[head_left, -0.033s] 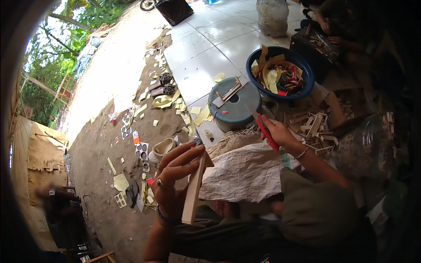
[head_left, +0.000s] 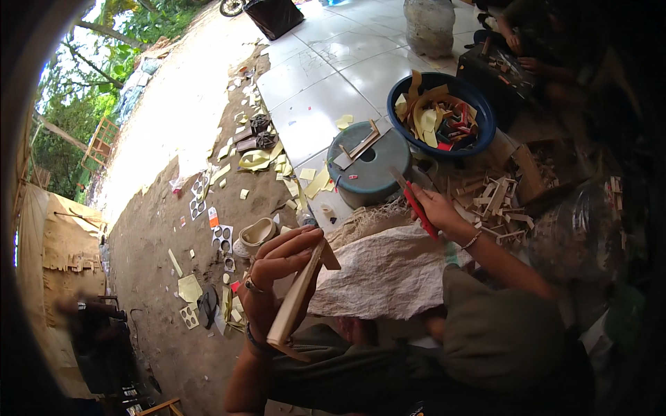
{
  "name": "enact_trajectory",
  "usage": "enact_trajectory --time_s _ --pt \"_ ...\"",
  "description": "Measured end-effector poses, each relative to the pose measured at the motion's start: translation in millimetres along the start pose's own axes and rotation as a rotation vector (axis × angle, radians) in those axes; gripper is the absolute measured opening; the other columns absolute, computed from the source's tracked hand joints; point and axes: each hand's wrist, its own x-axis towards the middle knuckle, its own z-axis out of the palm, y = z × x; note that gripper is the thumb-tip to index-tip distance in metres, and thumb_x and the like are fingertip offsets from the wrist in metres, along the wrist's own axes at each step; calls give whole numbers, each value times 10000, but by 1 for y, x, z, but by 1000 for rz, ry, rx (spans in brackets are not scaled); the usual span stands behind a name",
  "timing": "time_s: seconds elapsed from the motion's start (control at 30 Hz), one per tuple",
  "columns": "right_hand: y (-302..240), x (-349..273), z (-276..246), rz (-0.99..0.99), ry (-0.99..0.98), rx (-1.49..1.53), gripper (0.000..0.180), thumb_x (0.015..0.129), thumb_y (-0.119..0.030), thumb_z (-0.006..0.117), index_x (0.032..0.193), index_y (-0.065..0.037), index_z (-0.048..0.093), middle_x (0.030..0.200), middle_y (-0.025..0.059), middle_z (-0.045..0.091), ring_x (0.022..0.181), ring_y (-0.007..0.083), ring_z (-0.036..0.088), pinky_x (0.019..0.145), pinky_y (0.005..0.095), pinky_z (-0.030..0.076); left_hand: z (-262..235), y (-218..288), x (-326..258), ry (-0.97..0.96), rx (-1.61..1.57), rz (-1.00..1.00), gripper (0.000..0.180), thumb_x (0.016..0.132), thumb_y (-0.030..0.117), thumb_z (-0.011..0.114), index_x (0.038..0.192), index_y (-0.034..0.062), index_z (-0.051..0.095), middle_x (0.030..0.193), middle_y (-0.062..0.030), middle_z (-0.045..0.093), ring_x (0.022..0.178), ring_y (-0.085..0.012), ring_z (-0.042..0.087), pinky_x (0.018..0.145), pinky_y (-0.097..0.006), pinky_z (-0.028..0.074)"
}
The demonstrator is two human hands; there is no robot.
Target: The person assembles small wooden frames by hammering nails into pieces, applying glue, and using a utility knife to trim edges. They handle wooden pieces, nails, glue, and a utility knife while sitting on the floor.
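Observation:
My left hand point(head_left: 274, 277) grips a pale wooden piece point(head_left: 298, 298), a long thin strip with a short arm angled off its upper end. The fingers lie over the far side of that end. My right hand point(head_left: 440, 211) is closed round a red utility knife point(head_left: 422, 211), its metal blade pointing up and away to the left. The blade is apart from the wood. A whitish woven sack point(head_left: 381, 277) covers my lap between the two hands. Just beyond the knife stands an upturned grey-green tub point(head_left: 374, 170) with small wooden strips point(head_left: 361, 147) lying on it.
A blue basin point(head_left: 489, 135) holds yellow and red scraps. Several small wooden pieces point(head_left: 496, 201) are piled at the right, next to a cardboard box point(head_left: 531, 170). Another person's hand point(head_left: 528, 66) works over a dark box. Yellow scraps and a beige shoe point(head_left: 257, 232) lie on the dirt.
My left hand has tilted the wooden piece, so its lower end sits slightly further left and its short arm shows more. The right hand with the knife has barely moved.

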Motion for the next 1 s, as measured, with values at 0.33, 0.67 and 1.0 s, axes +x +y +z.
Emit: enact_trajectory --time_s 0.33,0.67,1.0 --pt "46 47 6 32 -17 -143 415 1092 -426 491 1124 -22 581 787 65 713 630 119 599 604 279 477 10 -20 3 -100 -47 -168 282 875 -40 770 1093 56 620 1179 -160 742 1090 -257 705 939 -380 551" --pt "38 -6 -24 -105 -89 -366 323 1066 -365 574 1141 -63 663 767 59 712 649 117 630 628 310 492 13 -48 8 -51 -145 -325 246 873 18 784 1084 42 659 1184 -172 743 1097 -269 717 963 -381 548" --pt "1 94 0 -829 73 -1174 317 983 -309 663 1285 -212 680 1048 71 614 940 249 605 961 397 395 33 -73 19 -280 -25 -226 302 777 -50 802 1051 71 761 1112 -95 762 1049 -242 723 902 -368 569"
